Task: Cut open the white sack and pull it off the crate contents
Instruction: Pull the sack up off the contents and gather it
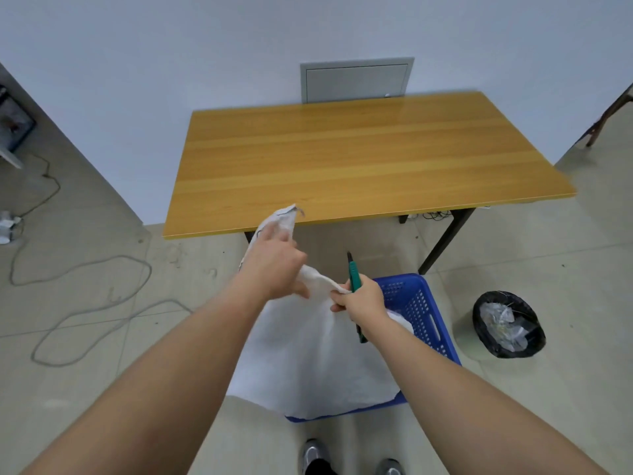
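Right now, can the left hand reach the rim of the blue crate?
Probably not at once: the left hand grips the white sack, which drapes over most of the blue crate, so only the right-side rim is bare.

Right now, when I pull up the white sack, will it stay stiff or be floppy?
Probably floppy: the white sack bunches and twists between the left hand and right hand. Likely light: it hangs in soft folds over the blue crate.
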